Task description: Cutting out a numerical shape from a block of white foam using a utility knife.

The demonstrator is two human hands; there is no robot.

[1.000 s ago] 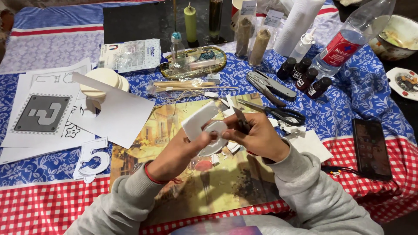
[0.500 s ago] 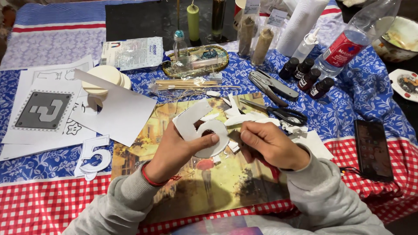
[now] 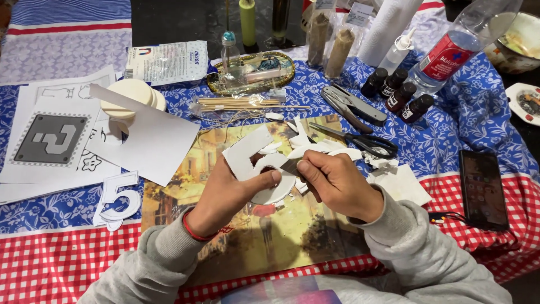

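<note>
White foam-board numeral cutout [image 3: 254,160] clamped by left hand [image 3: 233,188]; judged light, stiff, dentable, best held by edges. Right hand [image 3: 332,180] closed on a small tool, indistinct.

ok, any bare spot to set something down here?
Bare room: checked cloth below the paper number cutout, and the picture mat under the hands. Crowded: scissors, scraps and dark bottles beyond the right hand.
</note>
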